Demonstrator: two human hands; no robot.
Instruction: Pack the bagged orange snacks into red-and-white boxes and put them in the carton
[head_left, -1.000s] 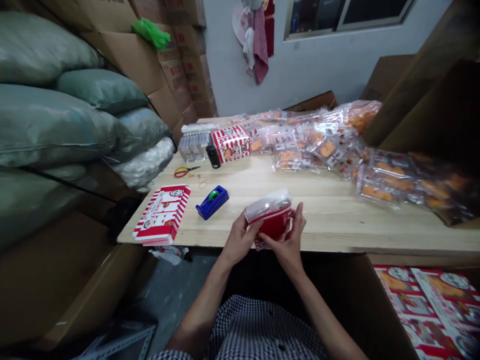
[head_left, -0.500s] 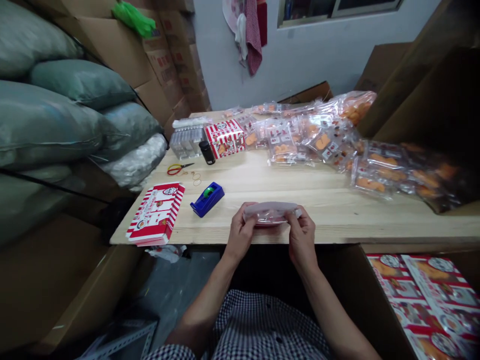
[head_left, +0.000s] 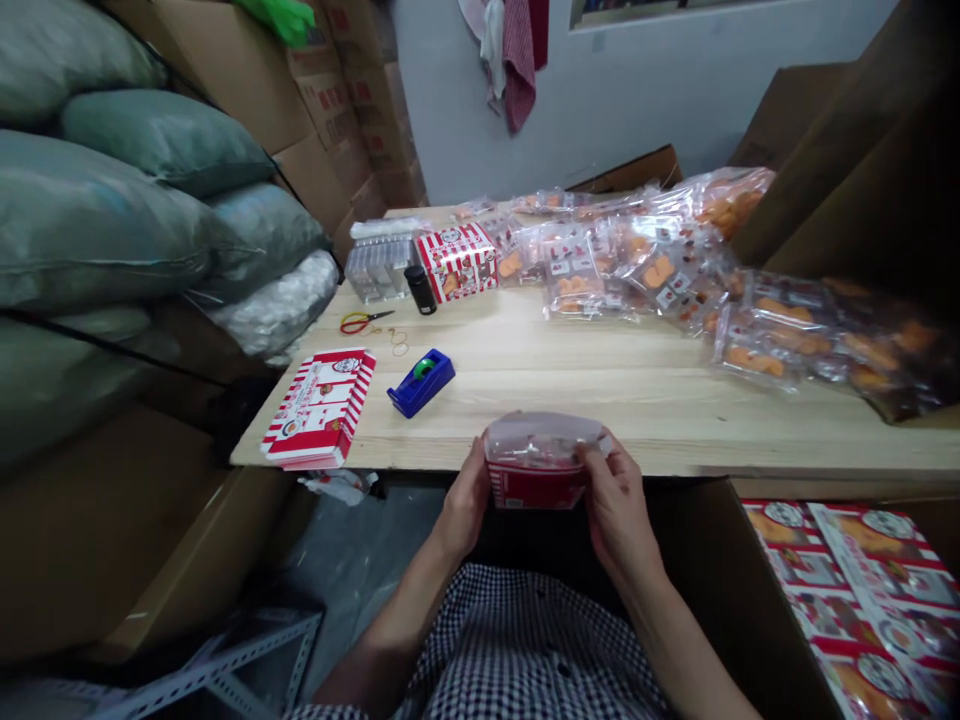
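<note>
My left hand (head_left: 466, 500) and my right hand (head_left: 619, 510) hold a red-and-white packet in a clear plastic bag (head_left: 536, 470) between them, just past the front edge of the wooden table (head_left: 660, 420). The fingers of both hands press on its sides, and the bag's clear top end faces up. A blue tape dispenser (head_left: 421, 385) lies nearest to my left hand, a little way off. Left of it rests a stack of flat red-and-white striped cartons (head_left: 319, 408).
Many clear bags of orange pieces (head_left: 652, 270) lie heaped along the table's far and right side. Scissors (head_left: 366, 320), rubber bands (head_left: 399, 343), a black bottle (head_left: 421, 289), a striped box (head_left: 456, 262) and a clear container (head_left: 381, 270) stand beyond. Large sacks (head_left: 97, 210) and cardboard cartons (head_left: 847, 600) flank the table.
The bagged packet has turned from lying flat to standing with its red face toward me, and both hands have dropped closer to the table's front edge. The camera view has also shifted slightly.
</note>
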